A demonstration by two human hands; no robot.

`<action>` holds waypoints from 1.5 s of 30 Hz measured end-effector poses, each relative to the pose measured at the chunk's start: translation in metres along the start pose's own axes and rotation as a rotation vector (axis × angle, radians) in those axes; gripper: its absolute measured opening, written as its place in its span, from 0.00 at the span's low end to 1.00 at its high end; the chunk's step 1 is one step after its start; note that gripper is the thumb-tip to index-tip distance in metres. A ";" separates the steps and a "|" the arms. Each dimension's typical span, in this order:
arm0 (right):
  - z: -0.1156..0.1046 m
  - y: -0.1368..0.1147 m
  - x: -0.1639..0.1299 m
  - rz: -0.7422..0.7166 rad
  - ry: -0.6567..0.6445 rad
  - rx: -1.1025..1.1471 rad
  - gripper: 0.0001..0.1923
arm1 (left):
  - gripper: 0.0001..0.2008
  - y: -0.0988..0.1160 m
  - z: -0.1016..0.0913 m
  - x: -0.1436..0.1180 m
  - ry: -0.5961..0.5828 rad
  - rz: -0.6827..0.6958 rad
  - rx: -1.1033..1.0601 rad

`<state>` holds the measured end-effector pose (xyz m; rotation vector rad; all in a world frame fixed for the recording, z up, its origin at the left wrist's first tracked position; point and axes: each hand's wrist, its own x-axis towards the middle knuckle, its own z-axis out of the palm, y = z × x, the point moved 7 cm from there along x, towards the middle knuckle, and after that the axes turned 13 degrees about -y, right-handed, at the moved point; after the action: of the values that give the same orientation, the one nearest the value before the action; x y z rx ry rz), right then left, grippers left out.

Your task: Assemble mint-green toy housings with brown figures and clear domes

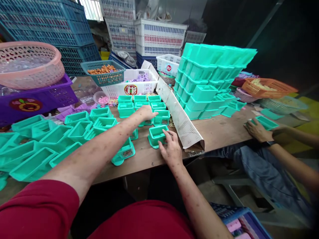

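Observation:
My left hand (146, 112) reaches forward over a group of small teal plastic boxes (139, 105) on the wooden table (219, 131), its fingers resting on one of them. My right hand (170, 149) rests on the table edge with its fingertips on a single teal box (156, 134) near the front. Whether either hand truly grips its box is hard to tell. More open teal boxes (50, 139) lie in a loose heap at my left.
A long cardboard strip (178, 114) runs diagonally beside my right hand. Stacked teal boxes (209, 79) stand at the back right. Another person's hands (259, 131) hold a teal lid (266, 122) at right. A white basket (132, 87), a teal basket (103, 73), a pink basket (27, 64) and crates stand behind.

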<state>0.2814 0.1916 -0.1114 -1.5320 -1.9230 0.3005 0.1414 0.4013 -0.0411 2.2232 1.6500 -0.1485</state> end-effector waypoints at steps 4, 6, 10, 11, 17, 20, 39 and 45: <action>0.011 0.005 -0.007 -0.082 -0.009 0.063 0.31 | 0.22 -0.032 -0.023 -0.020 0.017 0.036 0.066; 0.014 0.007 -0.010 -0.100 0.021 0.064 0.30 | 0.21 -0.051 -0.031 -0.035 0.012 0.041 0.092; 0.013 0.010 -0.014 -0.117 0.101 0.055 0.27 | 0.27 -0.083 -0.027 -0.072 -0.047 0.021 0.128; 0.012 0.010 -0.014 -0.122 0.112 0.062 0.25 | 0.32 -0.088 -0.020 -0.082 -0.096 0.041 0.143; 0.011 0.009 -0.017 -0.134 0.109 0.100 0.19 | 0.53 -0.109 0.015 -0.117 -0.337 0.195 0.114; 0.014 0.007 -0.016 -0.140 0.078 0.115 0.22 | 0.45 -0.120 0.014 -0.114 -0.307 0.185 0.082; 0.003 -0.013 0.011 0.059 -0.092 -0.015 0.28 | 0.40 -0.163 -0.010 -0.042 -0.026 0.023 0.323; -0.009 -0.029 0.046 0.007 -0.328 -0.235 0.23 | 0.30 -0.132 -0.027 -0.110 0.094 0.278 0.288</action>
<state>0.2592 0.2240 -0.0726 -1.7266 -2.2740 0.3573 -0.0207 0.3447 -0.0136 2.6878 1.4190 -0.2229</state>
